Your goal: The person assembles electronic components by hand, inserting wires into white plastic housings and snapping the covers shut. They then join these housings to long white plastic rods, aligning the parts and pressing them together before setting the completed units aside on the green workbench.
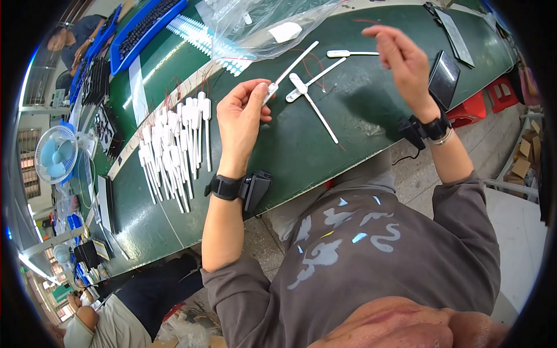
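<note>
White plastic paddle-shaped stick (296, 64) pinched in a person's left hand (239, 113) above a green desk (275, 156).
What the raised right hand (406, 66) grips, if anything, cannot be told; beyond, a blue rectangular plastic tray (119, 62) holds small black parts (145, 24), near a clear plastic bag (255, 39).

White sticks (174, 124) look smooth plastic, the tabletop (278, 159) glossy, the shirt (348, 269) matt cloth.

A glossy, green-topped workbench (284, 159) is stretched across the room, with two red stools (467, 111) placed beside its right end on a grey floor (478, 144). Cardboard pieces (521, 167) are held in a rack (510, 185) at the right; at the left, a blue-bladed fan (56, 153) and a glowing strip light (38, 269) are seen.
</note>
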A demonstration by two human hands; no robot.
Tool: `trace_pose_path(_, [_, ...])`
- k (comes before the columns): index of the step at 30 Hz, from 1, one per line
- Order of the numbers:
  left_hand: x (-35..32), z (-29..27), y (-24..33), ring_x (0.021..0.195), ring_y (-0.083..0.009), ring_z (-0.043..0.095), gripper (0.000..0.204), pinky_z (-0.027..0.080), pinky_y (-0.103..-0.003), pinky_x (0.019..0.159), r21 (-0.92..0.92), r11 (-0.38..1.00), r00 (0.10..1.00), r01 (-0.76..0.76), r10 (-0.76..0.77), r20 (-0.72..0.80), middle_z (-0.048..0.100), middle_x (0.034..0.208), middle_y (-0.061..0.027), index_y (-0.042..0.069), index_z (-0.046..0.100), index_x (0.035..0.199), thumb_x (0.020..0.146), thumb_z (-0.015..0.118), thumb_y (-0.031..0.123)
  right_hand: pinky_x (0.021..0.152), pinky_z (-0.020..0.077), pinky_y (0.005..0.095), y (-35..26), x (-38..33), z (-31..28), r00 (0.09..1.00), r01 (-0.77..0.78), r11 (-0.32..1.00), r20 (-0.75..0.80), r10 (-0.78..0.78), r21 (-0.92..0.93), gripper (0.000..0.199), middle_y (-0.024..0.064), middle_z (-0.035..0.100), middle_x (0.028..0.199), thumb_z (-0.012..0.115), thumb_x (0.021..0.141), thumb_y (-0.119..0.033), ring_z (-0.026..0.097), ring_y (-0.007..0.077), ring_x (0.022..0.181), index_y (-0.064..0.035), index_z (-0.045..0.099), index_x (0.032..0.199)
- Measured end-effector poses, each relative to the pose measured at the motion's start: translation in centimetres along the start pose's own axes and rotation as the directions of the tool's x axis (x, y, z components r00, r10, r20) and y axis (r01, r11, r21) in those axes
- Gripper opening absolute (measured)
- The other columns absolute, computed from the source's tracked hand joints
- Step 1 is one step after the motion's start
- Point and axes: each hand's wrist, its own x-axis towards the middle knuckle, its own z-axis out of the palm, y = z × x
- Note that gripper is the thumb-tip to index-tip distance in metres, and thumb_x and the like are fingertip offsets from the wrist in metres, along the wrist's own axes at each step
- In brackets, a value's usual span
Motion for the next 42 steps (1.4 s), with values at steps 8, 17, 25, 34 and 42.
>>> trace_pose_path(8, [-0.1, -0.2, 0.6, 0.064, -0.0059, 0.057, 0.024, 0.051, -0.022, 0.057, -0.159, 0.979, 0.99, -0.125, 0.114, -0.078, 0.071, 0.089, -0.0068, -0.001, 0.069, 0.108, 0.098, 0.064, 0.02, 0.06, 0.0386, 0.0209, 3.5, 3.6, -2.4, 0.814, 0.41, 0.484, 0.072, -0.576, -0.773, 0.025, -0.0017, 0.061, 0.08, 0.058, 0.1, -0.022, 0.05, 0.0062, 0.069, -0.0021, 0.069, 0.11])
trace_pose_path(17, [-1.3, -0.9, 2.1, 0.064, -0.008, 0.058, 0.023, 0.052, -0.024, 0.058, -0.248, 0.943, 0.972, -0.221, 0.191, -0.139, 0.07, 0.09, -0.0105, -0.002, 0.068, 0.109, 0.098, 0.062, 0.018, 0.071, 0.0519, 0.0223, -3.3, 0.4, 4.1, 0.715, -0.367, 0.929, 0.622, 0.32, -0.056, 0.041, 0.0048, 0.067, 0.109, 0.059, 0.099, -0.027, 0.065, 0.0107, 0.079, -0.0013, 0.057, 0.131])
trace_pose_path(25, [-3.3, -1.5, 3.2, 0.065, -0.0079, 0.059, 0.023, 0.05, -0.022, 0.059, -0.249, 0.96, 0.991, -0.124, 0.134, 0.026, 0.07, 0.089, -0.0091, -0.002, 0.068, 0.109, 0.098, 0.063, 0.018, 0.075, 0.055, 0.0196, -2.9, -0.1, 8.2, 0.518, -0.851, 0.303, 0.782, 0.346, 0.429, 0.049, 0.0049, 0.066, 0.107, 0.058, 0.1, -0.026, 0.064, 0.0087, 0.08, 0.0038, 0.049, 0.138])
trace_pose_path(34, [-5.4, -3.3, 2.1, 0.064, -0.0099, 0.059, 0.018, 0.049, -0.023, 0.06, 0.175, 0.978, 0.97, 0.115, -0.149, 0.192, 0.071, 0.087, -0.0059, 0.002, 0.071, 0.103, 0.096, 0.063, 0.017, 0.067, 0.0495, 0.0178, -0.5, 0.4, 6.2, 0.617, -0.675, 0.68, 0.725, 0.306, 0.288, 0.029, 0.0012, 0.066, 0.096, 0.06, 0.099, -0.021, 0.06, 0.0043, 0.076, -0.0002, 0.062, 0.119])
trace_pose_path(42, [-7.0, -1.9, 0.1, 0.065, -0.0261, 0.062, 0.012, 0.051, -0.035, 0.062, 0.683, 0.663, 0.952, -0.305, 0.21, 0.222, 0.067, 0.088, -0.0073, 0.006, 0.071, 0.096, 0.089, 0.067, 0.015, 0.062, 0.0418, 0.0176, 0.1, -0.5, 6.9, 0.662, -0.347, 0.938, 0.711, 0.237, 0.011, 0.02, -0.0033, 0.062, 0.085, 0.063, 0.097, -0.018, 0.052, 0.0016, 0.072, -0.0021, 0.068, 0.108])
